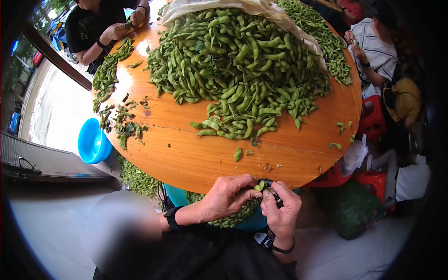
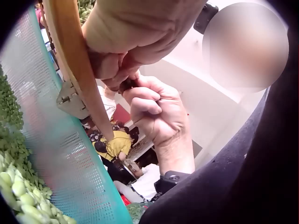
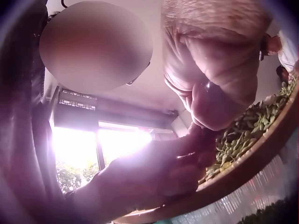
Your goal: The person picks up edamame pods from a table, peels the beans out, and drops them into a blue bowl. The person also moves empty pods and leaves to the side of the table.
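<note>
Both hands meet just off the near table edge, above a teal basket of pods. A small green pod (image 1: 259, 186) is pinched between the thumb and fingers of the left hand (image 1: 224, 198). The right hand (image 1: 283, 210) has curled fingers and grips a small black tool (image 1: 278, 200) against that pod. In the left wrist view the right hand (image 2: 161, 109) shows its curled fingers touching the left hand (image 2: 145, 28). In the right wrist view the fingers of both hands overlap, and the pod is hidden.
A large heap of green pods (image 1: 242, 60) covers the back of the round wooden table (image 1: 186, 154). Leaf scraps (image 1: 128, 128) lie at its left. A blue basin (image 1: 93, 142) stands left of the table. Other people sit around it, with red stools (image 1: 372, 116) at right.
</note>
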Motion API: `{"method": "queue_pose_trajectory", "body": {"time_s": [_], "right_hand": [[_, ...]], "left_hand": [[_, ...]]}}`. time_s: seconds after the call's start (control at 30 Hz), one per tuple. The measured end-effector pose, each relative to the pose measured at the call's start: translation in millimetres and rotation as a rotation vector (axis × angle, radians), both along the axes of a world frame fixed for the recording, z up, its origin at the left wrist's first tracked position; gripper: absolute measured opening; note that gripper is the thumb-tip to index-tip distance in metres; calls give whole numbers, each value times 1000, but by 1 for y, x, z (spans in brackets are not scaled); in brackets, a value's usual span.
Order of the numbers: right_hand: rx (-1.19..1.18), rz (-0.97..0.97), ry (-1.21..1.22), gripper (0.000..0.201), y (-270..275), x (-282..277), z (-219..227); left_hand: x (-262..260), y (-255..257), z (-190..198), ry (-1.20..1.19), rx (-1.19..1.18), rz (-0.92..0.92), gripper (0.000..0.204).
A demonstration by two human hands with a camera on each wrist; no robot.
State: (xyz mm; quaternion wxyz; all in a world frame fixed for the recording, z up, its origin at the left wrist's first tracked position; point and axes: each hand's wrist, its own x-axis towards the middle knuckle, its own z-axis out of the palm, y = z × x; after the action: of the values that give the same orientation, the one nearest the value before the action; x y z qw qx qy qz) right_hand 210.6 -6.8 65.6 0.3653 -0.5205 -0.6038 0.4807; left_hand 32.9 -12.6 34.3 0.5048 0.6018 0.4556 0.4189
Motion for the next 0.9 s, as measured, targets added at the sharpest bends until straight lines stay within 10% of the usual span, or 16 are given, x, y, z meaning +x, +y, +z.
{"method": "queue_pose_trajectory", "body": {"time_s": [0.5,0.63,0.7,0.9], "right_hand": [[492,-41,-278,18,0,-30,-8],[144,10,-160,14,0,36,-5],[182,403,-358,18,7,86,28],[-20,105,-563,21,-8,136,31]], "left_hand": [[-9,-1,2,-632,-564,-47,28],[-29,-3,13,-23,-54,-470,38],[-32,-2,12,50,195,-504,30],[-22,31,3,665,300,378,22]]}}
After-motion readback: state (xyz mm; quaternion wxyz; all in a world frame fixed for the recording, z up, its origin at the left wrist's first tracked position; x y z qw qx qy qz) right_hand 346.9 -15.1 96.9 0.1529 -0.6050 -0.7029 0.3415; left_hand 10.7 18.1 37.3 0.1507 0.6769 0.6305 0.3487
